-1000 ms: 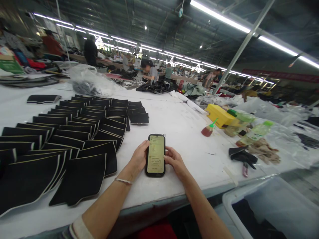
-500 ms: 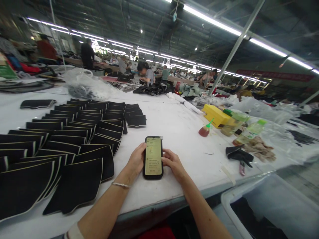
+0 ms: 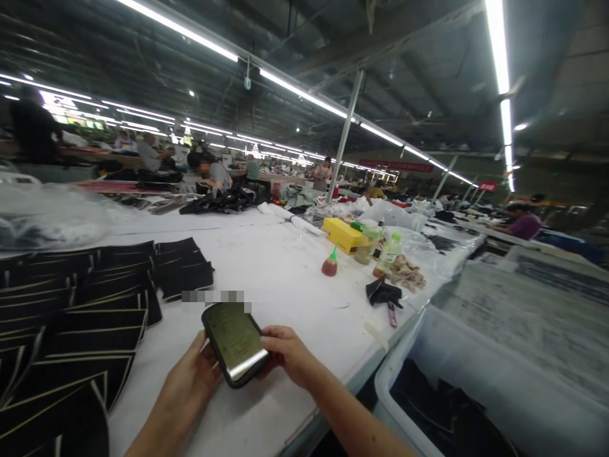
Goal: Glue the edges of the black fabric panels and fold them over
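A phone (image 3: pixel 234 343) in a dark case is tilted above the white table, its screen lit with a bright glare along the lower edge. My left hand (image 3: pixel 197 371) grips the phone's left side, with some of its fingers hidden behind it. At the phone's right edge, my right hand (image 3: pixel 288 352) holds on with thumb and fingers. Black panels with pale edges (image 3: pixel 95 324) lie in overlapping rows to the left of my hands.
The white table (image 3: pixel 285 298) carries a yellow box (image 3: pixel 341 235), a red squeeze bottle (image 3: pixel 330 263), a green-capped bottle (image 3: pixel 387 256), a cloth (image 3: pixel 408 273) and black scraps (image 3: pixel 383 292). A translucent bin (image 3: pixel 476 355) with dark pieces stands at the right. People work farther back.
The view has swung to the right, showing more of the bin. The phone has gone from upright in view to slanted, and both hands have turned with it.
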Motion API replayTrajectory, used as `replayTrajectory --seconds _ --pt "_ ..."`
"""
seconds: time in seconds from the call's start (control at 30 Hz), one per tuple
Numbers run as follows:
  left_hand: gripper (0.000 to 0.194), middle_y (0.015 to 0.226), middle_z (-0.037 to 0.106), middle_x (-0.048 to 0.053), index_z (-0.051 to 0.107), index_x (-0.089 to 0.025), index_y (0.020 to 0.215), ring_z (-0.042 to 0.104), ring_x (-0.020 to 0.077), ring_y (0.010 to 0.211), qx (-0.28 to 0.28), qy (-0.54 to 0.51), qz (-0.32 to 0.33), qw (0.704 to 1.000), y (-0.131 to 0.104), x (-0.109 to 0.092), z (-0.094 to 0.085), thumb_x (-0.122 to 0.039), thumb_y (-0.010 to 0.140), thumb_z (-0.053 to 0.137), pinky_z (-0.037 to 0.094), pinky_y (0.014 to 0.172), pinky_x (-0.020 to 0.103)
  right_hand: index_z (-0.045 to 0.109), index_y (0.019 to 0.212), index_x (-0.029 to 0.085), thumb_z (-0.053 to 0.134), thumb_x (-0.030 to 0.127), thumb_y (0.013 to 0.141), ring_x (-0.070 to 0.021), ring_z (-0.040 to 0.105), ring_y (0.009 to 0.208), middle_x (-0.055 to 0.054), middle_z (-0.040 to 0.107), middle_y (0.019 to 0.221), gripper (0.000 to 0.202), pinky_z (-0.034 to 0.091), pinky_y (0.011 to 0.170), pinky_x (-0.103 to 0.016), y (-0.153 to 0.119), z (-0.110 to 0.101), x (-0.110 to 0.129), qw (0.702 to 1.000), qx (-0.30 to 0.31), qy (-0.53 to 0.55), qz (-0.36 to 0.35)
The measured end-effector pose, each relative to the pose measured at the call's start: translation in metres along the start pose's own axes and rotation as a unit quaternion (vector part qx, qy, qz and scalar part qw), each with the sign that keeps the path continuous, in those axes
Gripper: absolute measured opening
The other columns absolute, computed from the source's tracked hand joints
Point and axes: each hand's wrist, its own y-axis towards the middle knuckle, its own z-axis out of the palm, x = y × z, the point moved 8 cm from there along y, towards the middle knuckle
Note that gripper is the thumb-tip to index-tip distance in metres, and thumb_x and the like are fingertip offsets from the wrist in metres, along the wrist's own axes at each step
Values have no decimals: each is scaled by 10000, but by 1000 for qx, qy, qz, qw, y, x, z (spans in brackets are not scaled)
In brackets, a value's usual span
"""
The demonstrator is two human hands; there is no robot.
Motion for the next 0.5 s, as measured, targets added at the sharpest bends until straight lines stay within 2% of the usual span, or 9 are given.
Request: replayTrajectory --seconds 0.1,0.23,0.33,0.43,0.5 --pt "290 1049 716 92 613 -197 1174 695 213 896 46 78 -8 996 -7 5 11 -277 907 534 590 736 327 663 856 128 749 431 673 -163 627 486 -40 682 660 365 543 438 -284 -6 -24 38 999 -14 -1 -30" --pt "345 963 733 111 645 -152 1103 702 195 794 26 151 -11 988 -7 17 8 -291 790 689 579 670 266 672 874 129 762 407 703 -160 647 501 -49 696 670 338 555 470 -263 -15 -70 109 994 -65 -14 -92" --pt "346 839 730 90 666 -137 1005 681 170 665 1 181 -3 984 -1 25 1 -274 702 762 567 596 244 661 852 142 768 361 706 -152 636 488 -40 701 662 284 551 454 -248 -18 -110 168 982 -124 -19 -143" --pt "411 789 721 74 664 -139 973 668 165 641 -6 204 -1 979 3 31 -4 -311 632 816 567 579 233 643 816 122 690 299 805 -157 634 485 -59 687 618 183 549 447 -246 -11 -157 225 967 -189 -22 -172" --pt "476 782 718 71 666 -144 966 662 164 647 -5 217 -2 976 4 33 -7 -370 588 846 570 591 227 631 857 116 616 228 873 -144 635 500 -48 678 630 115 548 456 -233 -3 -194 260 950 -245 -15 -192"
